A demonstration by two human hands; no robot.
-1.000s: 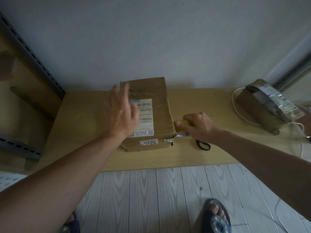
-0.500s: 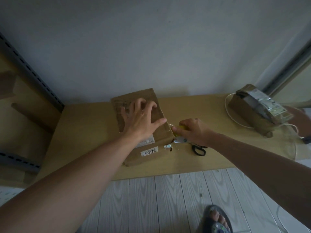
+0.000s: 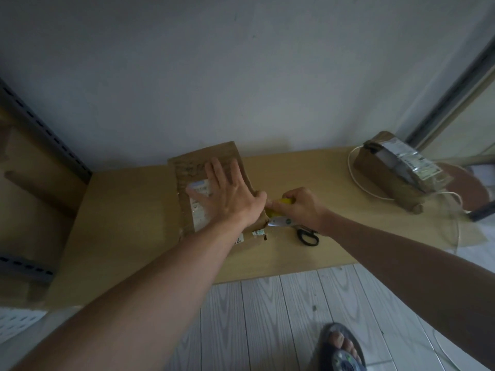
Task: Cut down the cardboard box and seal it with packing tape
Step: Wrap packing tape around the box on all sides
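1. Cardboard box (image 3: 192,167): flat on the desk (image 3: 128,226), about the middle of it, far end close to the wall (image 3: 241,76), label (image 3: 200,212) facing up, near right corner torn and ragged.
2. Handling, as a judgement: probably light and fairly stiff, yet worn and creased, so likely to buckle under a hard press and to slide on the smooth desk. Best pinned flat from above, well away from the cut line.
3. Left hand (image 3: 227,194): spread wide with fingers straight, palm pressed on the top of the box partly over the label, thumb out toward the right edge. Grips nothing, only bears down.
4. Right hand (image 3: 301,207): curled tight round a yellow-handled tool (image 3: 284,201), seemingly a cutter, just beside the right side of the box near the torn corner. Tip hidden, so contact with the cardboard not certain.
5. Black-handled scissors (image 3: 308,236): lying on the desk just on the near side of the right hand, apparently not gripped.
6. Risk: left thumb very close to the tool, so a slip of the blade toward it seems quite possible.
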